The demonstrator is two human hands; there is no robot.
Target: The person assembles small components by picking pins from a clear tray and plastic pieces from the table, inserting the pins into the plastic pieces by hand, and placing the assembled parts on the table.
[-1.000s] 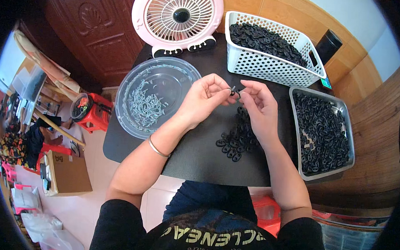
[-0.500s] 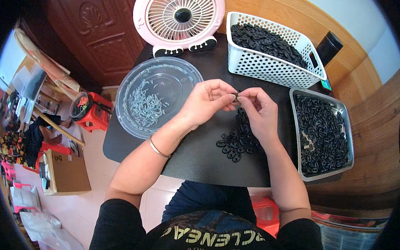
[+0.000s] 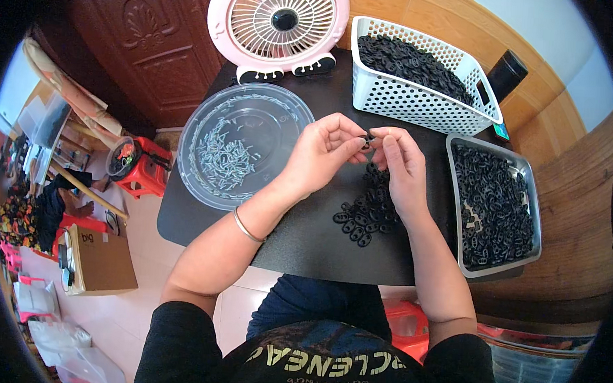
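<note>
Above the middle of the black table, my left hand point(image 3: 324, 150) pinches a small black plastic piece point(image 3: 367, 141) between thumb and fingertips. My right hand point(image 3: 404, 170) meets it from the other side, its fingertips closed at the same piece. Part of the piece is covered by the fingers, and whether a pin sits in it I cannot tell. Below the hands lies a loose pile of black oval pieces with two holes point(image 3: 360, 218). Left of my left hand, a round clear plastic tub point(image 3: 271, 132) holds many small silvery pins point(image 3: 226, 157).
A metal tray point(image 3: 489, 269) of black pieces stands at the right edge. Behind it are a white perforated basket point(image 3: 419, 109) full of black pieces and a dark cylinder point(image 3: 506, 73). A pink fan point(image 3: 221, 23) stands at the back. Left, on the floor, are a red stool point(image 3: 143, 177) and cardboard box point(image 3: 105, 261).
My right hand's fingers have shifted slightly around the black piece, with the thumb now more upright. The left hand keeps its pinch in nearly the same place.
</note>
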